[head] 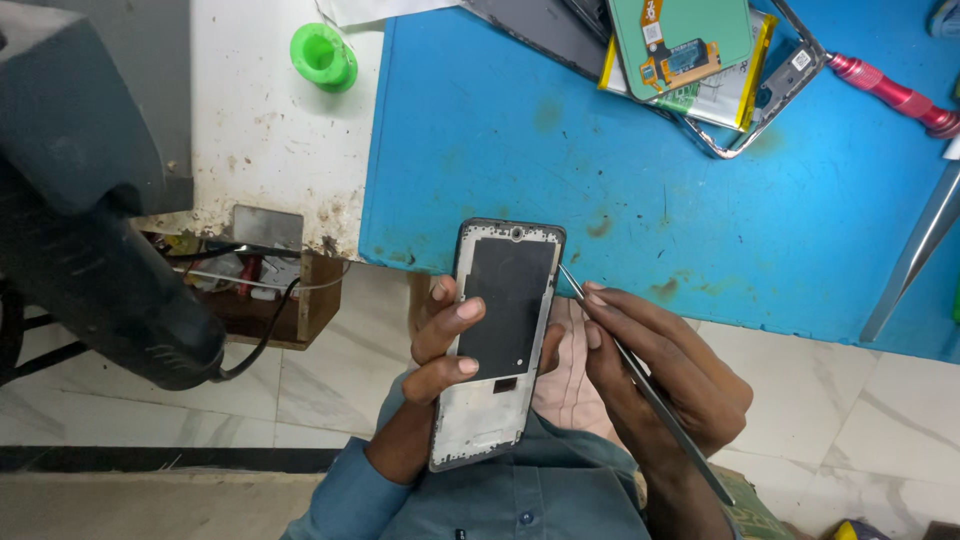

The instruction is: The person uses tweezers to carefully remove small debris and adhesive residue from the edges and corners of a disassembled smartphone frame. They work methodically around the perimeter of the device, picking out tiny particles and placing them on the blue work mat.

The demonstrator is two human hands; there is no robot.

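Observation:
My left hand (440, 335) grips a bare phone frame (500, 340) from its left side, thumb and fingers wrapped over the edge. The frame is grey with a black pad in its upper half and stands lengthwise, top end over the edge of the blue mat (600, 170). My right hand (660, 375) holds thin metal tweezers (640, 380). Their tip touches the frame's upper right edge.
On the mat's far side lie a disassembled phone with a green panel (685, 45) and yellow-edged battery, a red screwdriver handle (890, 95) and a grey metal tool (915, 250). A green spool (323, 55) sits on the white bench. A dark heat gun (90, 240) hangs left.

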